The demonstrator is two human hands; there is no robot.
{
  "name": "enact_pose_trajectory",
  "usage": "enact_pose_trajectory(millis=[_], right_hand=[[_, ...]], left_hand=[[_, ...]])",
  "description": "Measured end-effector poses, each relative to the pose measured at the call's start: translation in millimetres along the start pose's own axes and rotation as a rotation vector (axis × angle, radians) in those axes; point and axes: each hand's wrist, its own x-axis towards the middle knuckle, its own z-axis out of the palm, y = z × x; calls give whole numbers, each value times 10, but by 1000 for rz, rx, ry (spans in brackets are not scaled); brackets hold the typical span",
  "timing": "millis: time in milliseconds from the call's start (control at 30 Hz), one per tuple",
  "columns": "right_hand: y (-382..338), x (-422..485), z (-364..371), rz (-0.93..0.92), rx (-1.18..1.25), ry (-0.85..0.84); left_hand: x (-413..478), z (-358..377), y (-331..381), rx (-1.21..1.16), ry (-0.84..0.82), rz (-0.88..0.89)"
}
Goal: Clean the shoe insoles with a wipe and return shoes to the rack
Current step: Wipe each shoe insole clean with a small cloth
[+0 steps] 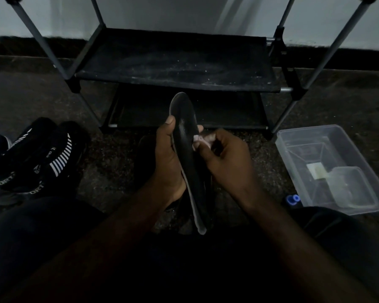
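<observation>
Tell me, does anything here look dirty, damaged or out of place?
The rack shelf carries pale streaks and specks, like dust. The black shoes lie heaped left of it, not on it. Nothing looks spilled.

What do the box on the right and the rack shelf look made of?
Box: clear, glossy plastic; a smaller tub shows through it. Rack shelf: probably black fabric, matte and dusty, slung between grey metal-looking tubes.

Black insole (189,162), grey edge; pale wipe (200,142); black shoes (42,154), white stripes; clear tub (328,162).
</observation>
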Motion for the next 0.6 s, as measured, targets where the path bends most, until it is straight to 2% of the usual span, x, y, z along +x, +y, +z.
enact_pose_trajectory(millis=[133,200,367,433,600], right_hand=[[-194,-159,90,-109,139,-151],[-209,-176,109,-153,135,-174],[15,24,13,-79,-88,26],[46,61,4,-66,-108,48],[-114,-103,107,-151,87,-159]], left_hand=[[3,-32,17,28,-23,-31],[-12,-37,19,31,-39,-47],[4,11,25,-16,-19,-12],[13,16,37,-40,-22,-2],[25,-40,72,-51,-45,-54]])
